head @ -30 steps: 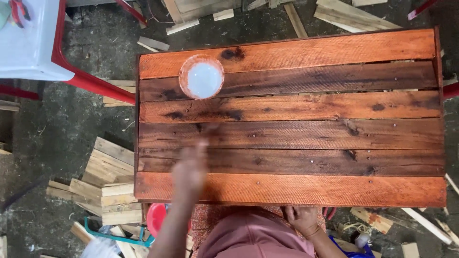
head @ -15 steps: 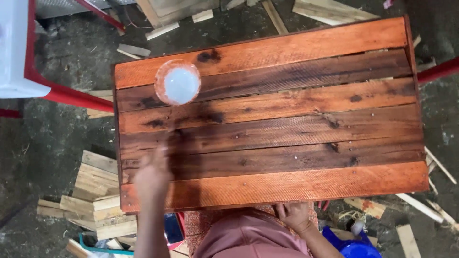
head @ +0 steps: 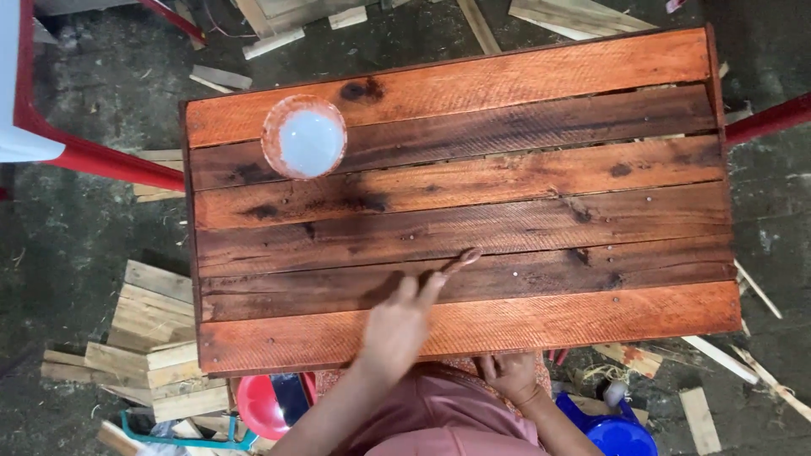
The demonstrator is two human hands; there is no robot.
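Stained slatted wooden panel (head: 507, 203), two hands at its near edge.
Left hand (head: 401, 325) grasps a thin brush (head: 456, 262) on a dark slat; right hand (head: 511, 376) curled under near edge, grip unclear. Bowl (head: 304, 136) of pale liquid far left.

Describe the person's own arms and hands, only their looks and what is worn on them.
Both forearms are bare, with no sleeves in view and no gloves. The left hand is bare, with no ring or band that I can make out. The right hand carries a thin band at the wrist. A pinkish garment covers the body below them.
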